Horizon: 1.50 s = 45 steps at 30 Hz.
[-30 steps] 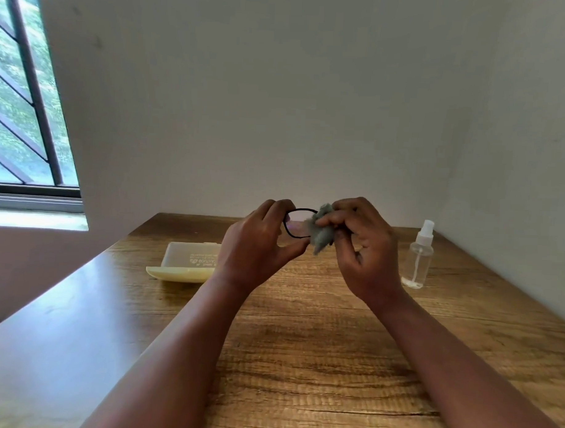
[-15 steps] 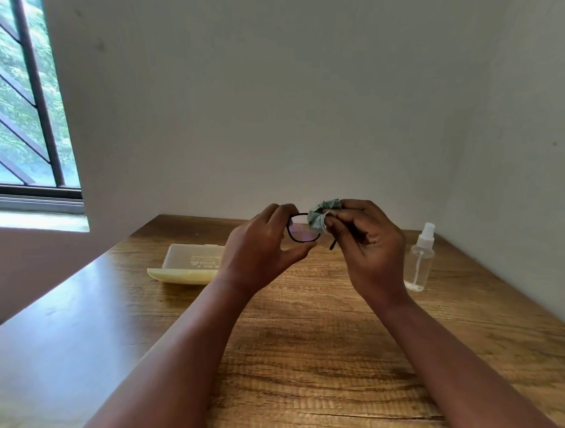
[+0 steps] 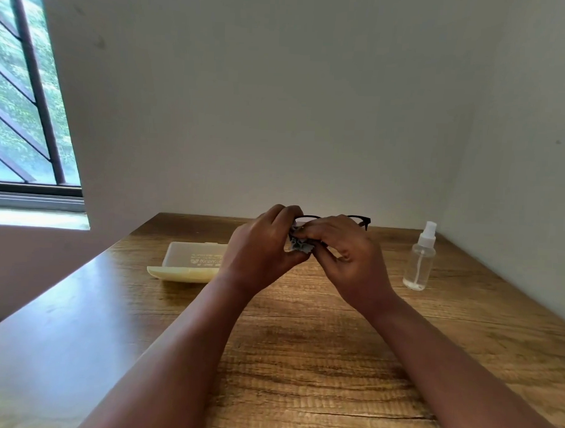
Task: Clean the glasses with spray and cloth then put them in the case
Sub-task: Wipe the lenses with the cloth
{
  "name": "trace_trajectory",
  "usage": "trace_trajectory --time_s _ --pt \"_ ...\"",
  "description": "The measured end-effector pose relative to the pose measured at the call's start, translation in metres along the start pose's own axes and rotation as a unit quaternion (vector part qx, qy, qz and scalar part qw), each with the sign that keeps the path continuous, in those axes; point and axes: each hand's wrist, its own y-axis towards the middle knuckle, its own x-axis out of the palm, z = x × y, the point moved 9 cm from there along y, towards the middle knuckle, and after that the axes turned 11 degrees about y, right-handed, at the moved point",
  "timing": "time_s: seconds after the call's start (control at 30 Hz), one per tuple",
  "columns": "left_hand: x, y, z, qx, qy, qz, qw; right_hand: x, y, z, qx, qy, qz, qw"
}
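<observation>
- Wooden table [image 3: 301, 358] in a bare white corner, barred window [image 3: 26, 92] off to the left.
- Held up over the table's far half: black-framed glasses [image 3: 359, 220], mostly hidden behind both hands, only the top rim and right corner showing.
- Left hand [image 3: 260, 248] curled round the left end of the frame; right hand [image 3: 347, 257] pinching a bunched grey cloth [image 3: 298, 244] against the lens area between the two hands.
- Risk, as a judgement: too hard a squeeze or a twist between the two grips could bend the thin frame or stress a hinge.
- Bunched cloth may smear rather than wipe, or leave bare fingertips touching the lens; cannot tell from here whether skin meets glass.
- Slack grip on either side could drop the glasses onto the hard wood.
- Cream case [image 3: 190, 262] lying open on the table, left of the hands, partly behind the left hand; low elbow sweep could shove it.
- Clear spray bottle [image 3: 419, 265] upright to the right, well apart; tall and narrow, probably easy to tip with a careless reach.
</observation>
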Motion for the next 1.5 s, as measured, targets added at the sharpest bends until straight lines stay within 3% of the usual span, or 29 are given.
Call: trace_trajectory --time_s 0.17,0.47,0.67,0.87,1.07,1.23,1.5 --pt "0.000 0.000 0.000 0.001 -0.007 0.002 1.000 0.002 0.003 -0.001 0.002 -0.037 0.011 0.999" --pt "-0.001 0.002 -0.002 -0.026 -0.028 -0.001 0.999 -0.025 0.004 0.014 0.068 -0.063 0.118 0.989" --pt "-0.007 0.002 0.007 -0.023 -0.056 0.004 0.998 -0.007 0.006 0.005 0.048 -0.064 0.071 0.994" --pt "-0.006 0.001 0.007 -0.017 -0.059 0.006 0.998 0.007 0.007 -0.004 -0.005 -0.157 0.028 0.987" --pt "-0.003 0.002 -0.001 -0.051 -0.052 -0.004 0.997 -0.027 0.004 0.019 0.078 -0.217 0.112 0.967" --pt "-0.003 0.002 -0.004 -0.058 -0.043 -0.008 0.997 -0.044 -0.004 0.039 0.141 -0.188 0.153 0.960" --pt "-0.003 0.002 -0.001 -0.041 -0.027 -0.001 0.999 -0.012 0.003 0.015 0.066 -0.163 0.066 0.982"
